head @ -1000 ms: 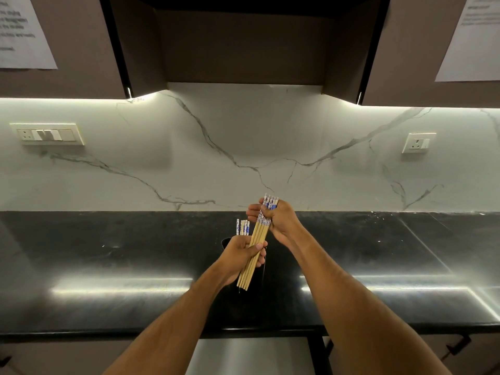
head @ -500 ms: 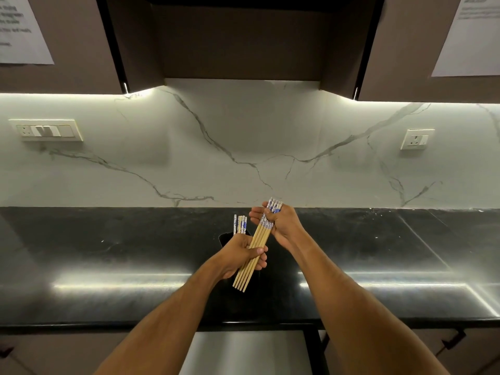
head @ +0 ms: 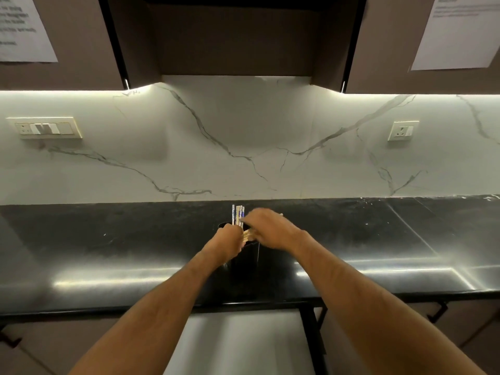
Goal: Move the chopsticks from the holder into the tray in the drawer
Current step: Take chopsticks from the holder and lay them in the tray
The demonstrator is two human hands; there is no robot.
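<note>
Left hand [head: 230, 238]: fingers curled round a bundle [head: 247, 235] of wooden chopsticks, gripped low on the shafts; only a short tan stretch shows between the two hands. Right hand [head: 266, 228]: lies palm-down over the bundle's upper part, fingers bent across it. Motion blur there; cannot tell whether it clamps the sticks or only covers them. A small tan tip shows past its far edge.

Holder [head: 244, 255]: dark cylinder on the black counter [head: 108, 239], directly under both hands, rim partly hidden by the left hand. Contents: several chopsticks [head: 238, 215] standing upright, blue-and-white patterned ends up, just beyond the left hand's knuckles and beside the right hand's fingers.

Held bundle: long axis tilted, running from the left hand up and to the right under the right hand. Exact angle not readable.

Drawer [head: 235, 345]: open below the counter edge, pale interior visible between the forearms; tray not distinguishable.
</note>
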